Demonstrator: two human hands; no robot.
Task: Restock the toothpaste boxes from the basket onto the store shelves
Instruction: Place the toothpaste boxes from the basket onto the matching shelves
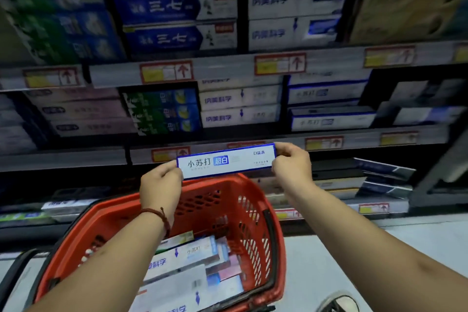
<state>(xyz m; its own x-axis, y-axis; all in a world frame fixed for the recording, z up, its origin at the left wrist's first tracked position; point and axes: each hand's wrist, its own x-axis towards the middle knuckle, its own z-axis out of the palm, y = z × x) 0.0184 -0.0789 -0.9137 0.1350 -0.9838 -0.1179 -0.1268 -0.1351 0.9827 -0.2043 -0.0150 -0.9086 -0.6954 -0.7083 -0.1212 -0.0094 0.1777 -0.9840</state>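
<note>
I hold a long white toothpaste box with a blue edge point(225, 161) level in front of the shelves, its printed face toward me. My left hand point(160, 185) grips its left end and my right hand point(293, 163) grips its right end. Below it stands the red basket point(255, 213), with several more toothpaste boxes point(192, 268) lying in its bottom. On the middle shelf, to the upper right, lie matching white and blue boxes point(329, 119) in a stack with a dark gap above.
The shelves point(228, 68) carry rows of other toothpaste boxes, blue at the top point(174, 5), green in the middle point(162, 111). Price tags line the shelf edges. A lower shelf at right holds slanted boxes point(379, 180). A shoe point(336, 304) shows on the pale floor.
</note>
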